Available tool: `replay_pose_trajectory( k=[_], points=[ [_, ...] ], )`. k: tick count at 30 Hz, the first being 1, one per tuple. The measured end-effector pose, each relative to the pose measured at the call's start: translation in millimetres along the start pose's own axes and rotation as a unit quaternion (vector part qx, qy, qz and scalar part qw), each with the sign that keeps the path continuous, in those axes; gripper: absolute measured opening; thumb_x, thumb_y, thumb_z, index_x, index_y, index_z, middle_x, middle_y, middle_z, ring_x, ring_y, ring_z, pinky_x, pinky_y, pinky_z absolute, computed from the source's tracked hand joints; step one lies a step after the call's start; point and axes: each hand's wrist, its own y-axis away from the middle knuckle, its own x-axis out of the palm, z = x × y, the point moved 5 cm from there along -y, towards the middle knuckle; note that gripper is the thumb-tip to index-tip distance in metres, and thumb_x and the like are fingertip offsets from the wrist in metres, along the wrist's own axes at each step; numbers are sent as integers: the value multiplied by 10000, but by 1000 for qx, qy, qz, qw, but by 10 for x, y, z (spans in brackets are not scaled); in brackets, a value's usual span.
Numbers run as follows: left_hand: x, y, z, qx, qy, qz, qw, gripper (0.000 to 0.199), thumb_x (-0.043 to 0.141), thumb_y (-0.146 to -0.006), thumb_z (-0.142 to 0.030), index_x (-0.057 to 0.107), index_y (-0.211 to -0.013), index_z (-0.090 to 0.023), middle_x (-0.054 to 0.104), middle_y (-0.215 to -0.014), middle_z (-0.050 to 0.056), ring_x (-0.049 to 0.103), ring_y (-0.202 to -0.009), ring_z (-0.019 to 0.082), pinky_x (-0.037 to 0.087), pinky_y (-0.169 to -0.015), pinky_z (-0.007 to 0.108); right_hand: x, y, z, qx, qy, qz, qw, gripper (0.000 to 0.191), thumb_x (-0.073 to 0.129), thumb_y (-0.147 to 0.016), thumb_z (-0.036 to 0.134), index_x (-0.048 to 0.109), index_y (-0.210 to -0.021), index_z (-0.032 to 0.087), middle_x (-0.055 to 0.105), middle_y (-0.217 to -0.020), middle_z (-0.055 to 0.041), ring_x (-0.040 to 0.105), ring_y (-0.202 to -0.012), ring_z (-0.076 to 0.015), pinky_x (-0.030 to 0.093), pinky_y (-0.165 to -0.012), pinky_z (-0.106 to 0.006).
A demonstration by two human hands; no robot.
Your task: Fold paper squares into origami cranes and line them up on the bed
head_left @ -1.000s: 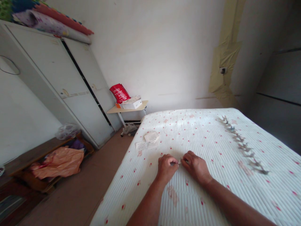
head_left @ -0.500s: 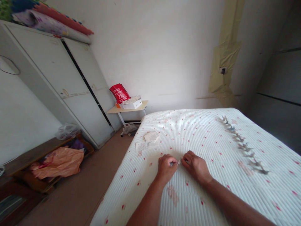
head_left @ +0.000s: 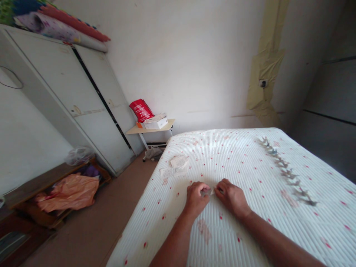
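My right hand [head_left: 232,194] pinches a small piece of folded paper [head_left: 212,191] between thumb and fingers, low over the mattress [head_left: 222,163]. Close by on the left, my left hand [head_left: 197,196] curls toward the same paper, with a gap between its thumb and forefinger. Fine folds in the paper are too small to make out. Beyond the left hand lie several printed paper squares [head_left: 179,162]. To the right, a row of small folded paper figures [head_left: 287,172], resembling cranes, runs along the mattress.
A small side table [head_left: 136,129] holds a red bag [head_left: 141,110] and a white box [head_left: 157,121]. Grey cabinets [head_left: 61,81] stand at left, with rolled mats [head_left: 66,33] on top. An orange plastic bag [head_left: 69,193] lies on a low wooden bench [head_left: 27,194].
My left thumb and forefinger have parted from their pinch beside the paper. The right hand stays almost where it was, holding the paper.
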Motion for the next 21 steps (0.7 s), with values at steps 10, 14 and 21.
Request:
replay_pose_trajectory(
  k=[10, 14, 21],
  points=[
    [29, -21, 33, -9, 26, -11, 1000, 265, 529, -718, -162, 662, -941, -215, 676, -888, 2, 588, -878, 150, 441, -859, 295, -5, 12, 18, 9, -16, 1, 1000, 261, 393, -848, 269, 579, -686, 188, 566, -718, -10, 565, -590, -108, 333, -517, -212],
    [78, -61, 86, -18, 75, -11, 997, 258, 520, -742, -170, 670, -949, -209, 687, -910, 8, 607, -870, 134, 455, -850, 261, -22, 13, 25, -5, -42, -2, 999, 292, 386, -867, 310, 586, -692, 189, 576, -735, -19, 573, -597, -112, 362, -533, -214],
    [97, -84, 62, -32, 81, 15, 996, 185, 523, -740, -191, 693, -815, -192, 692, -810, 10, 617, -813, 143, 474, -789, 253, 6, 5, 1, -23, -108, 7, 994, 290, 409, -866, 351, 602, -717, 194, 586, -748, -24, 577, -646, -126, 408, -588, -226]
  ],
)
